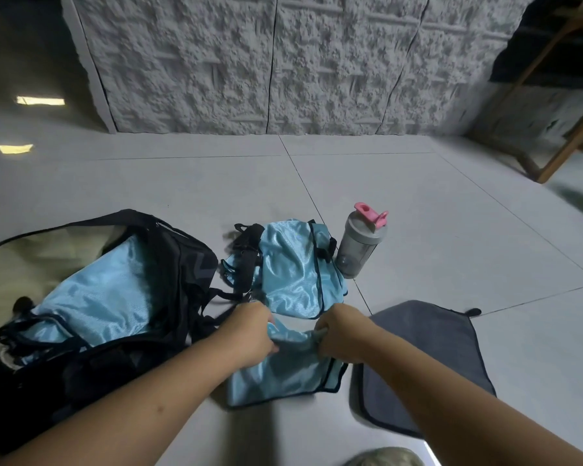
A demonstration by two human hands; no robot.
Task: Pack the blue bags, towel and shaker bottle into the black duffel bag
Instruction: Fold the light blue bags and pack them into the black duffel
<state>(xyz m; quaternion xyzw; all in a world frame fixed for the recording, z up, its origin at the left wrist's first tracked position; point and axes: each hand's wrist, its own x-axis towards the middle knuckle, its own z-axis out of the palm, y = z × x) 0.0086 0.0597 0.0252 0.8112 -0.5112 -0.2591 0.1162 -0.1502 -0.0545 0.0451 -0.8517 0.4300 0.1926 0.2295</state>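
Blue bag (283, 375) on the floor is gripped at its top edge by both hands, left hand (249, 331) and right hand (342, 332), fabric bunched between curled fingers.

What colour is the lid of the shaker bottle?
Pink, on a grey translucent shaker bottle; the head view shows it clearly.

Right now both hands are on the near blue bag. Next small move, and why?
Probably lift the near blue bag and swing it left into the black duffel bag. The left hand and right hand both grip its top edge, the duffel lies open with one blue bag already inside, and another blue bag, the towel and shaker bottle still lie on the floor.
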